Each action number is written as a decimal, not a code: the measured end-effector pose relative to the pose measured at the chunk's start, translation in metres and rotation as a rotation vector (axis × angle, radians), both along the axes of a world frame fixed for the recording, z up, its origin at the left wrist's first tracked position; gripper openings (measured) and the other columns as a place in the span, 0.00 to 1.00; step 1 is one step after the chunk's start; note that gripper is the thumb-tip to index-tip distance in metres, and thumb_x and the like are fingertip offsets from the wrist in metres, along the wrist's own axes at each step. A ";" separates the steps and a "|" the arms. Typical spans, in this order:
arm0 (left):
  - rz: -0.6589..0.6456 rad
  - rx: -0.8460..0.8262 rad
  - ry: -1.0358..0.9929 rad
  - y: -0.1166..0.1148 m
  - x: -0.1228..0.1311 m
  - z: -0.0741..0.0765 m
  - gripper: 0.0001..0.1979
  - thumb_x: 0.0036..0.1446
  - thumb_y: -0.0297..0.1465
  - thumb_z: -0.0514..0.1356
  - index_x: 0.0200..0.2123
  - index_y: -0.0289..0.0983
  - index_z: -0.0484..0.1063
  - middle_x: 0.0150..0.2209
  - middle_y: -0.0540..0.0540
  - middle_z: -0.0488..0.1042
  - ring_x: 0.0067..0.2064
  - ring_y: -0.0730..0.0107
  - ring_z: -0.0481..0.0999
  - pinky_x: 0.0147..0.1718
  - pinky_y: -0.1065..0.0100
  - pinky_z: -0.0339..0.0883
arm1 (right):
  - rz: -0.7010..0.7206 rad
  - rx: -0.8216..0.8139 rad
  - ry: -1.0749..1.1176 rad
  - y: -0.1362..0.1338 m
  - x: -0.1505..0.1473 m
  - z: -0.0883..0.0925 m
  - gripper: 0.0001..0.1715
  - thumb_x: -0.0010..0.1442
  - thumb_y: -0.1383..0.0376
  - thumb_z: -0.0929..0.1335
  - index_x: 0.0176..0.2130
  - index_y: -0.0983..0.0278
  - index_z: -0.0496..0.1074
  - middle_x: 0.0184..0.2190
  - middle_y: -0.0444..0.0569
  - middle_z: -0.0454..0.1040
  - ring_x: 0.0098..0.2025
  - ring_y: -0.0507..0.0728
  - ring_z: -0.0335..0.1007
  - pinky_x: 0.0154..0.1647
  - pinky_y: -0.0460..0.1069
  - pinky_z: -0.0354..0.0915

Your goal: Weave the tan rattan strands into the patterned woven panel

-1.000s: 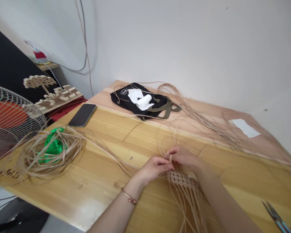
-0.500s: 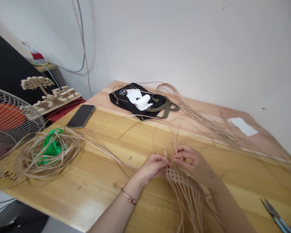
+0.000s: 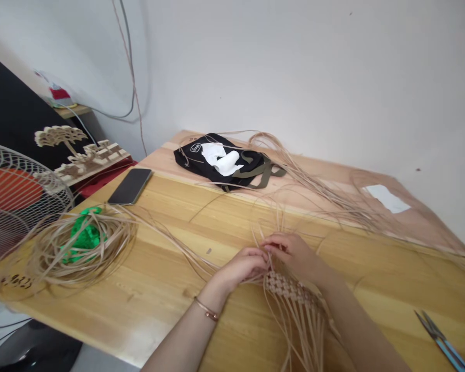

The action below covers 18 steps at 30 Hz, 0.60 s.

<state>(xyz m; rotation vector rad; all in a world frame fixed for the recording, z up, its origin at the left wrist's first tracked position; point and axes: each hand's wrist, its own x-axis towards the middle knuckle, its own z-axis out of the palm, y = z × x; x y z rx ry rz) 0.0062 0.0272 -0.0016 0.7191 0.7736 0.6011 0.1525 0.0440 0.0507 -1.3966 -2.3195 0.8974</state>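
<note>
A partly woven band of tan strips [image 3: 290,289] lies on the wooden table, its loose ends fanning down toward me and up past my fingers. My left hand [image 3: 250,266] pinches strips at the band's upper left corner, a copper-coloured bangle [image 3: 206,309] on its wrist. Right beside it, my right hand [image 3: 290,253] has its fingers closed on upright strips [image 3: 281,219] at the same corner. The two hands' fingertips nearly meet, and the exact crossing of strips between them is hidden.
A coil of strips [image 3: 116,243] with green wrapping [image 3: 86,235] lies left, near a phone [image 3: 130,186] and a fan [image 3: 23,191]. Scissors [image 3: 439,336] rest at right. Behind are a black bag [image 3: 189,155], long loose strips [image 3: 313,183] and white paper [image 3: 387,198].
My right hand has moved left, its fingertips now close against my left hand. More of the woven band shows beneath it. My left hand stays nearly in place.
</note>
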 end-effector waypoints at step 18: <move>-0.006 0.049 0.032 0.000 0.002 -0.005 0.15 0.34 0.36 0.66 0.21 0.31 0.69 0.15 0.55 0.62 0.17 0.83 0.57 0.19 0.74 0.45 | -0.312 -0.085 0.026 -0.035 0.009 0.006 0.09 0.50 0.65 0.64 0.27 0.63 0.74 0.28 0.49 0.74 0.32 0.56 0.68 0.34 0.49 0.61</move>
